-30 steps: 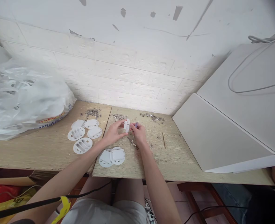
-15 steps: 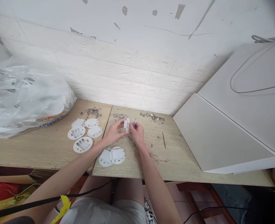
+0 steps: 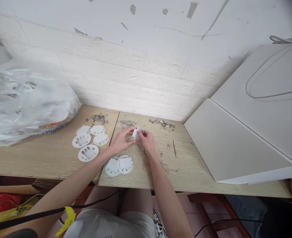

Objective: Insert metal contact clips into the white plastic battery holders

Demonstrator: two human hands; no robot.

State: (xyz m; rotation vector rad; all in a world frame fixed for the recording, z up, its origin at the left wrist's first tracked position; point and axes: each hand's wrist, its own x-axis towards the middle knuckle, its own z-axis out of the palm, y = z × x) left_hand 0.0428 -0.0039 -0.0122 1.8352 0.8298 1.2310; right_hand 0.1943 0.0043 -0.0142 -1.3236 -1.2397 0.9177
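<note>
My left hand [image 3: 121,141] pinches a small white plastic disc [image 3: 135,133], held on edge above the wooden table [image 3: 49,158]. Just to its right, my right hand [image 3: 147,141] is closed on a thin tool with a purple handle [image 3: 142,132], whose tip meets the disc. A thin metal tool [image 3: 142,150] lies on the table under my right hand. Two white discs [image 3: 119,165] overlap close below my hands. Several more white discs [image 3: 88,142], some with battery slots, lie to the left.
Small piles of metal bits [image 3: 99,118] line the table's back by the white brick wall. A wooden stick [image 3: 175,148] lies to the right. A large clear plastic bag [image 3: 24,102] fills the left. A white slanted panel [image 3: 237,142] with a cable stands on the right.
My right hand has shifted slightly, bringing the purple-handled tool closer against the disc. The left hand has barely moved.
</note>
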